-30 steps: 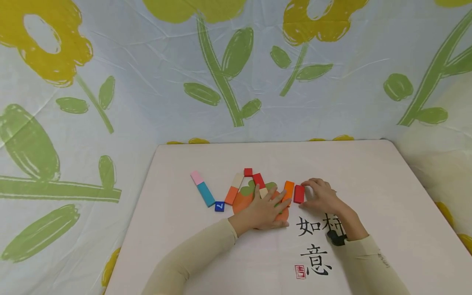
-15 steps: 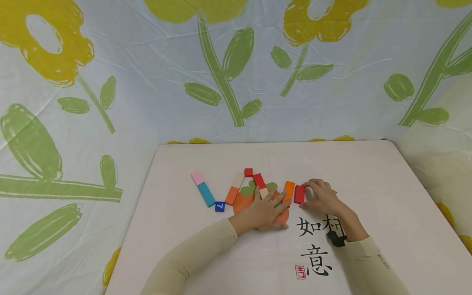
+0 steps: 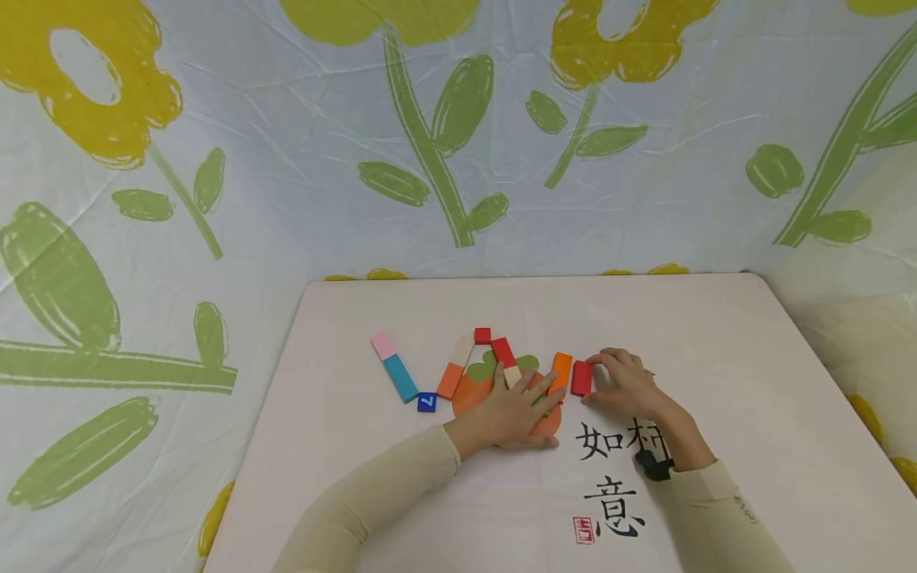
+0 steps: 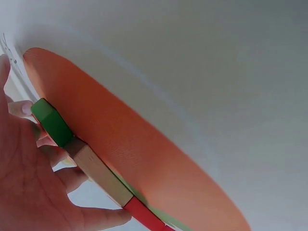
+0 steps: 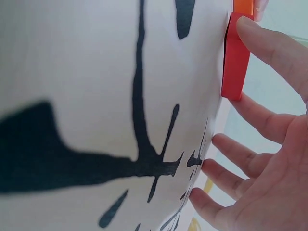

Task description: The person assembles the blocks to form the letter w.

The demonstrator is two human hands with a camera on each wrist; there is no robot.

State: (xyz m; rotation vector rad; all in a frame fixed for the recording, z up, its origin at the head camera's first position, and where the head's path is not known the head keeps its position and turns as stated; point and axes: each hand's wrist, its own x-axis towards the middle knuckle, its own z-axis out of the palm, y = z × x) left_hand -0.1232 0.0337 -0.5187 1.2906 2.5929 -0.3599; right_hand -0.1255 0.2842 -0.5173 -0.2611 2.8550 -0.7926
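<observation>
Near the table's middle my left hand [image 3: 510, 410] lies with fingers spread over a row of wooden blocks. Its fingers reach a beige block [image 3: 512, 376] and an orange block [image 3: 562, 371]. The left wrist view shows a green block [image 4: 53, 122] beside that hand, joined end to end with the beige block and a red one [image 4: 144, 215]. My right hand [image 3: 630, 383] pinches a separate red block [image 3: 582, 378] between thumb and index finger, just right of the orange one. In the right wrist view the thumb presses one end of this red block [image 5: 236, 60]; the other fingers spread loosely.
Leftward the zigzag continues with a small red cube [image 3: 483, 336], beige and orange blocks, a blue cube [image 3: 427, 402] marked 7, a teal block [image 3: 400, 377] and a pink one [image 3: 383, 344]. The tabletop [image 3: 344, 493] bears printed orange fruit and black characters [image 3: 613, 505].
</observation>
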